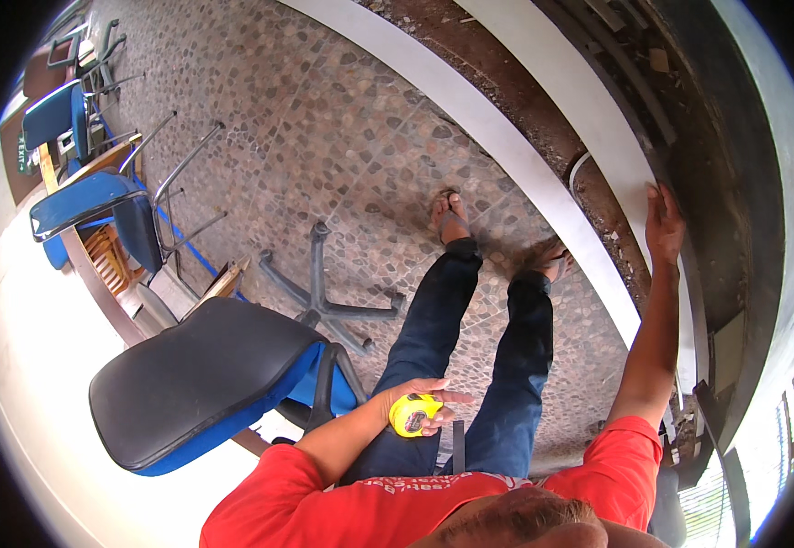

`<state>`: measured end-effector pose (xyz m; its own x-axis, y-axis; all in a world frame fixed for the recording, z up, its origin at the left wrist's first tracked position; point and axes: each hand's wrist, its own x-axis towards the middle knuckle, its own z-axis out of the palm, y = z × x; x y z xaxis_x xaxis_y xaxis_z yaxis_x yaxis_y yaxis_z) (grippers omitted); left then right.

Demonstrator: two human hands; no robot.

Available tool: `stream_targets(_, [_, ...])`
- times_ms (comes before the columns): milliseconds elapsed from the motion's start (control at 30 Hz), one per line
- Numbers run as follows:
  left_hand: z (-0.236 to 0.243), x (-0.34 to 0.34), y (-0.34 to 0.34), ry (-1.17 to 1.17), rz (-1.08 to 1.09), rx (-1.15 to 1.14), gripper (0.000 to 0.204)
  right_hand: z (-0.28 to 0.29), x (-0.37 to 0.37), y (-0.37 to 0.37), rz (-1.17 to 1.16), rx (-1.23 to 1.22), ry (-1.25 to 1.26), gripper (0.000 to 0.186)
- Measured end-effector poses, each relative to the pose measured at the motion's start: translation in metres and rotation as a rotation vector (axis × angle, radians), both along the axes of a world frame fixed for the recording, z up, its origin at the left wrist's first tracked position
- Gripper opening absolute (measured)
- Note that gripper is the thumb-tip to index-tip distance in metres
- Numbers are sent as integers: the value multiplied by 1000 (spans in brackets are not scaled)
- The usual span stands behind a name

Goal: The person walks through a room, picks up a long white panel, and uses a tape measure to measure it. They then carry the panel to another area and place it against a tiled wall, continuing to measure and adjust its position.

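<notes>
A yellow tape measure (410, 417) rests in my left hand (435, 396), above my lap. The fingers curl around its case, with one finger stretched out past it. No drawn-out blade can be made out. My right arm reaches forward and to the right. My right hand (665, 228) lies with fingers extended at the far edge of a long white board (612, 137), beside a dark recess. A second white strip (516, 137) runs roughly parallel, nearer to my feet. Between them is a brown, debris-strewn channel (507, 87).
A black and blue office chair (205, 374) stands close on my left; a dark star-shaped chair base (319, 297) is on the pebble-patterned floor (324, 164). Blue metal-legged chairs (86, 203) and wooden pieces crowd the far left. A dark curved ledge (744, 228) borders the right.
</notes>
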<state>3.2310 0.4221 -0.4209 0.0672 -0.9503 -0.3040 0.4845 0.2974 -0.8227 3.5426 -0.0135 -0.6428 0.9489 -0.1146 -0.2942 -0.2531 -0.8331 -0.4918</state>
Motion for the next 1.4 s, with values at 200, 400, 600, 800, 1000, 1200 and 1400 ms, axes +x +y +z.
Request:
stream_targets(200, [-2,-1,2,-8,-25,-3,67,25,-2,3,-3,97,-74,41])
stream_targets(400, [2,5,2,-29,-88,54,64,37,0,39,5,186,-52,38])
stream_targets(600, [7,19,0,2,-166,74,57,66,7,86,21,204,15,43])
stream_targets(800, [7,20,-2,30,-192,80,50,67,4,98,-12,204,49,50])
stream_targets(1000, [10,28,-1,18,-214,106,49,71,-1,109,-78,243,80,52])
stream_targets(1200, [5,28,-3,7,-208,108,49,97,-5,127,-70,128,133,57])
stream_targets(1400, [7,20,-7,-31,-148,108,48,126,-4,165,81,189,125,57])
